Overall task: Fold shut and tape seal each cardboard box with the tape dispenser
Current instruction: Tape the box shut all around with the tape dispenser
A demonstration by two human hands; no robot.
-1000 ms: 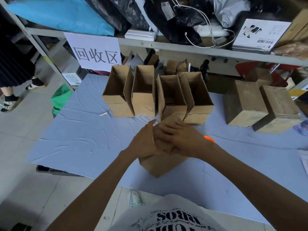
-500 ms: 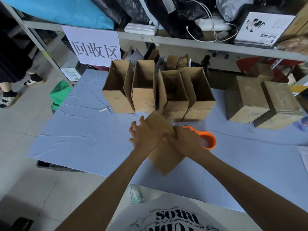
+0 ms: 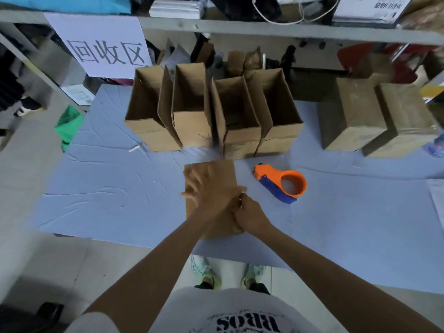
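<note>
A small brown cardboard box (image 3: 225, 171) with its top folded down sits on the blue table in front of me. My left hand (image 3: 209, 188) lies flat on its top with fingers spread, pressing the flaps. My right hand (image 3: 251, 213) is at the box's right edge, its fingers curled round that edge. An orange and blue tape dispenser (image 3: 281, 185) lies on the table just right of the box, untouched. Several open boxes (image 3: 240, 138) stand in a row behind.
Two closed boxes (image 3: 348, 116) stand at the back right. The blue table cover (image 3: 108, 188) runs wide to both sides. A metal shelf (image 3: 264, 30) with a paper sign (image 3: 105, 49) overhangs the table's far edge. My feet show below the near edge.
The box has turned from a diagonal to square with me. My right hand slid off the top to the right edge. The tape dispenser is now fully uncovered.
</note>
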